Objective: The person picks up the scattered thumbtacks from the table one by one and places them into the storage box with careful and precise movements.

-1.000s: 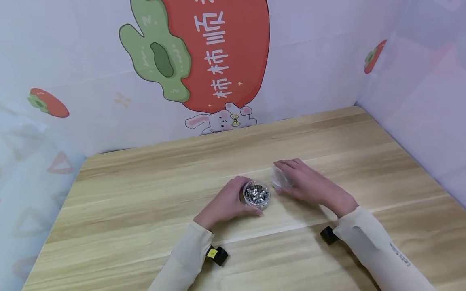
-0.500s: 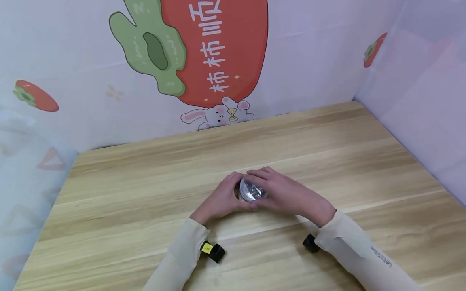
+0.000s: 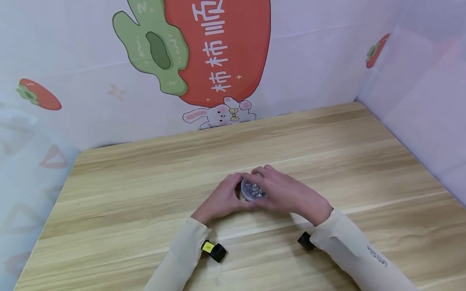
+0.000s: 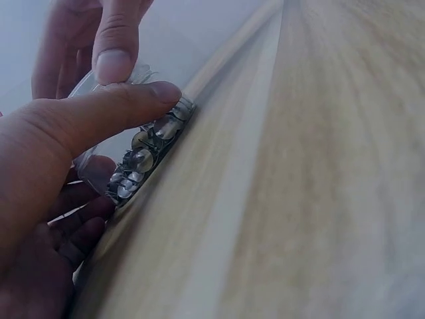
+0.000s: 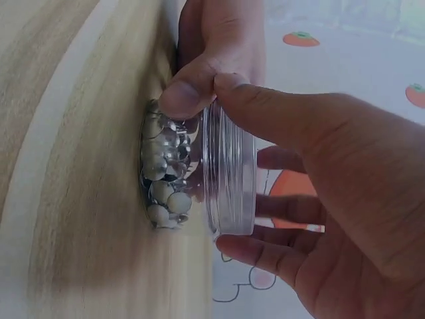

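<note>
A small clear round jar [image 3: 244,199] stands upright on the table, with silver thumbtacks [image 5: 163,169] lying in its lower part. My left hand [image 3: 223,200] holds the jar from the left, thumb in front and fingers curled behind. My right hand [image 3: 293,196] grips the ridged rim of the clear screw lid [image 5: 232,176], which sits on top of the jar. In the head view the right hand covers part of the lid. The two thumbs touch or nearly touch at the front; the left wrist view shows the left thumb across the jar's side above the thumbtacks [image 4: 141,159].
The wood-grain table [image 3: 145,182] spreads around the jar on all sides. A printed cloth wall [image 3: 309,72] rises behind the table's far edge, with another at the right. Black wrist cameras [image 3: 218,252] hang under both cream sleeves.
A second ago the right hand held the lid apart, right of the uncovered jar. It moved left and set the lid on the jar. Since then its fingers have shifted slightly; the left hand keeps its hold.
</note>
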A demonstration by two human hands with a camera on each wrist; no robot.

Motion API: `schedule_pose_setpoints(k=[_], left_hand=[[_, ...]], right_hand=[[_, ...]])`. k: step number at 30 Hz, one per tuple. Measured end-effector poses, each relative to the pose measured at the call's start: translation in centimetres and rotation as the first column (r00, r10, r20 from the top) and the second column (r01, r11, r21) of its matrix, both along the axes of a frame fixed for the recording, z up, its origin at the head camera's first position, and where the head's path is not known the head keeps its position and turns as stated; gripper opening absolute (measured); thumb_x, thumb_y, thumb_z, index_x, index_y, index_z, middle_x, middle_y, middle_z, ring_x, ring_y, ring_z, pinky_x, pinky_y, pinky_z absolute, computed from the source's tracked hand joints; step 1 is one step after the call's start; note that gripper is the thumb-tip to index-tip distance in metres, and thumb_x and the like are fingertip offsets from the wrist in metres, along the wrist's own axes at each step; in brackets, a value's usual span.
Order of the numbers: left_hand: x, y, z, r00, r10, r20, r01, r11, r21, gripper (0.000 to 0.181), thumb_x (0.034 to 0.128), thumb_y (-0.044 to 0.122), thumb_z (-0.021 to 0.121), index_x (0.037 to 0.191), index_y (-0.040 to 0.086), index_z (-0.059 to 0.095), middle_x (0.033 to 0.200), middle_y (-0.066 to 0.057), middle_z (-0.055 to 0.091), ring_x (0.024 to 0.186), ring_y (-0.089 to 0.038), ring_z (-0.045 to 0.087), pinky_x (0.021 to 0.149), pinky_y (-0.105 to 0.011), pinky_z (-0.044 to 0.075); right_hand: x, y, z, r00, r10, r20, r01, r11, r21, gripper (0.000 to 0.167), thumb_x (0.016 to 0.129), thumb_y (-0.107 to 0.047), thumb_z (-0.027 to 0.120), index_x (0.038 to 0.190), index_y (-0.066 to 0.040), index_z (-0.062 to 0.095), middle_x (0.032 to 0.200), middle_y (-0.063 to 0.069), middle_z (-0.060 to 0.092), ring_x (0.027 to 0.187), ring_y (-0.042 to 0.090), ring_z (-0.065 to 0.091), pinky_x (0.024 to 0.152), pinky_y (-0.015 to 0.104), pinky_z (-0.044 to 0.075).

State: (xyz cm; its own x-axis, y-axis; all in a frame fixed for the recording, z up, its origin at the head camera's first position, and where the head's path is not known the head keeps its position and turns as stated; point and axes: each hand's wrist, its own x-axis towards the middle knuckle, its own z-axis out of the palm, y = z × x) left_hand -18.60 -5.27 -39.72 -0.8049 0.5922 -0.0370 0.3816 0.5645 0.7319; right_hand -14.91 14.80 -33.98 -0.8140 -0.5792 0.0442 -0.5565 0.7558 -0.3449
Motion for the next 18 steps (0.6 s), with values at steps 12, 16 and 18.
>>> schedule_pose_setpoints(k=[12,16,18], left_hand=[[0.2,-0.2,-0.5,0.999,0.042,-0.013,-0.042,0.999,0.022,0.075,0.0651,0.051,0.086,0.128,0.028,0.054,0.121,0.013,0.057,0.113,-0.008,0.052,0.101,-0.035,0.044],[0.1,-0.3,-0.5,0.999,0.048,-0.022,-0.047,0.999,0.026,0.075,0.0649,0.051,0.086,0.128,0.027,0.055,0.122,0.013,0.058,0.114,-0.008,0.052,0.101,-0.035,0.044],[0.0,-0.3,-0.4,0.999,0.042,-0.032,-0.042,0.999,0.021,0.075,0.0654,0.052,0.085,0.129,0.027,0.054,0.122,0.012,0.058,0.114,-0.008,0.052,0.102,-0.036,0.044]], right_hand=[[-0.5,-1.3,0.6,0.961,-0.265,-0.074,0.275,0.944,0.182,0.051,0.089,-0.055,0.060,0.081,-0.005,0.060,0.064,0.003,0.053,0.052,0.016,0.048,0.048,0.028,0.041],[-0.9,-0.3,1.2,0.950,-0.293,0.103,0.281,0.952,0.119,0.039,0.093,-0.043,0.062,0.099,-0.005,0.065,0.086,0.006,0.062,0.072,0.018,0.057,0.063,0.031,0.050],[-0.9,0.1,1.5,0.959,-0.230,0.164,0.226,0.973,0.045,0.041,0.092,-0.036,0.065,0.119,-0.005,0.062,0.114,0.012,0.062,0.097,0.024,0.062,0.081,0.037,0.055]])
